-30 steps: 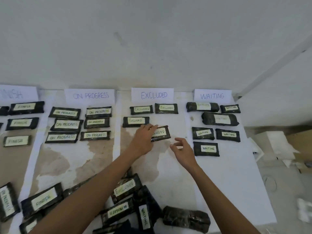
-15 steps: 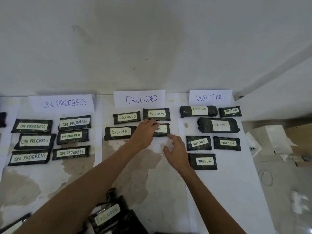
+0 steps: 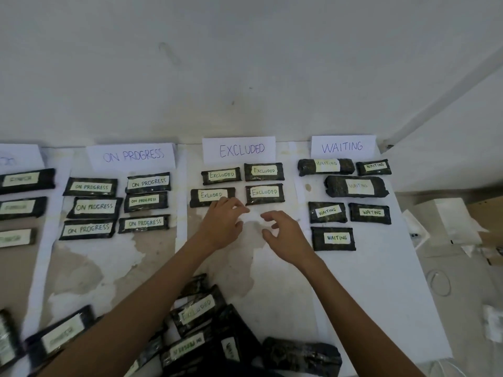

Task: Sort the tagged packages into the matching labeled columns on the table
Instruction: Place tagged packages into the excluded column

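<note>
Dark packages with pale tags lie in columns under paper signs reading ON PROGRESS (image 3: 132, 155), EXCLUDED (image 3: 239, 149) and WAITING (image 3: 342, 146). Under EXCLUDED the front right package (image 3: 264, 193) lies flat, with nothing touching it. My left hand (image 3: 221, 223) hovers just in front of it, fingers loosely curled and holding nothing; its fingertips overlap the edge of the front left EXCLUDED package (image 3: 208, 196). My right hand (image 3: 285, 236) is beside it, fingers apart and empty. Unsorted packages (image 3: 196, 312) are heaped at the near edge, partly hidden by my left forearm.
The WAITING column holds several packages, the nearest (image 3: 333, 238) just right of my right hand. A partly visible column (image 3: 24, 180) lies at far left. The table's right edge (image 3: 424, 281) drops to a floor with white boxes (image 3: 446, 219) and a cable loop (image 3: 439, 282).
My left hand let go of the EXCLUDED package, which now lies straight in its column. Both hands have drawn back toward me a little. The camera view shifted slightly left.
</note>
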### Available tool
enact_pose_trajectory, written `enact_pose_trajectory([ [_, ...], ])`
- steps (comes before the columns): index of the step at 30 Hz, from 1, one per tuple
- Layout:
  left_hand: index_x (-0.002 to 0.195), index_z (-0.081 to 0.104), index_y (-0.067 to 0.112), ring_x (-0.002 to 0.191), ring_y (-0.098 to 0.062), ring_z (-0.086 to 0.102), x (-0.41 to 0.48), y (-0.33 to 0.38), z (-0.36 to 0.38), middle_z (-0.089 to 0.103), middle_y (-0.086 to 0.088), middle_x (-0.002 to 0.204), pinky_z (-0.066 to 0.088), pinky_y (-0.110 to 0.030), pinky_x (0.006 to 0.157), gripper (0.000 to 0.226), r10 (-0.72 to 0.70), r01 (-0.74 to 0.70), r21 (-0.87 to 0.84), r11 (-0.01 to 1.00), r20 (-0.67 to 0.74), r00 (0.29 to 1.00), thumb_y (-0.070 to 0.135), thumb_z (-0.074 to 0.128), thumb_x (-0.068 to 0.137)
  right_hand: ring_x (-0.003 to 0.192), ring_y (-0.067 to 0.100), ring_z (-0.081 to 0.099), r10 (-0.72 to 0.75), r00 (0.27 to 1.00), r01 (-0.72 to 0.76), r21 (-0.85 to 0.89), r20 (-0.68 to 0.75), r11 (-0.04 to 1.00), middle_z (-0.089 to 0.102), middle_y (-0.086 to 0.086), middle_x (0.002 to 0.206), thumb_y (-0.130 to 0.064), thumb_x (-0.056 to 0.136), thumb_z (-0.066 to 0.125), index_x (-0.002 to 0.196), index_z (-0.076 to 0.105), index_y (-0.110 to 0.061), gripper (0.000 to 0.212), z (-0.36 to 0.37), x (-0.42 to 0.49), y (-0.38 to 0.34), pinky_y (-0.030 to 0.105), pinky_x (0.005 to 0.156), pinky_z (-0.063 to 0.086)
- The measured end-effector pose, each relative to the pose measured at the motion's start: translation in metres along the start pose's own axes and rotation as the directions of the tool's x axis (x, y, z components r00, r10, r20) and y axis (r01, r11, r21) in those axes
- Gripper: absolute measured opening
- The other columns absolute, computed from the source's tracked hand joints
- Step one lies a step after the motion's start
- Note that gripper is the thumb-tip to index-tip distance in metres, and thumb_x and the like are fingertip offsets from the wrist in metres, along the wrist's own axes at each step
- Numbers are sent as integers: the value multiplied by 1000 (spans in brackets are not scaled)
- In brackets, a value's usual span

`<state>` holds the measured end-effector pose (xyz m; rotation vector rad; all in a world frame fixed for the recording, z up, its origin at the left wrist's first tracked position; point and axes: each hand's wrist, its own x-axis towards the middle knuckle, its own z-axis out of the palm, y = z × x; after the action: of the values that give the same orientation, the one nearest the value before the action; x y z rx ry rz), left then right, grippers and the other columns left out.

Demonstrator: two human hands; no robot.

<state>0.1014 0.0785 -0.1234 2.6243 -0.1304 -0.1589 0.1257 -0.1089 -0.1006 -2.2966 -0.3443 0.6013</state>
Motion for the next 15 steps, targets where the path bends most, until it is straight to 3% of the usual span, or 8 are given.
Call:
enact_pose_trajectory([
  [6, 123, 57, 19, 118, -26, 44, -76, -7, -12, 55, -3, 123, 34, -38, 96, 37, -88, 88, 16, 996, 14, 996, 19, 56, 86, 94, 10, 54, -86, 996, 87, -17, 33, 996, 59, -1, 118, -16, 88, 60, 122, 57, -20, 34, 20, -41, -21, 21, 84, 45],
  [15, 118, 59, 20, 106, -25, 51, -166, -24, 8, 58, -2, 114, 44, -39, 89, 34, -186, 187, -7, 982, 58, 981, 20, 55, 85, 94, 12, 54, -37, 974, 71, -146, 222, 987, 58, -1, 120, -20, 89, 58, 126, 53, -20, 37, 74, -84, -26, 28, 87, 47],
])
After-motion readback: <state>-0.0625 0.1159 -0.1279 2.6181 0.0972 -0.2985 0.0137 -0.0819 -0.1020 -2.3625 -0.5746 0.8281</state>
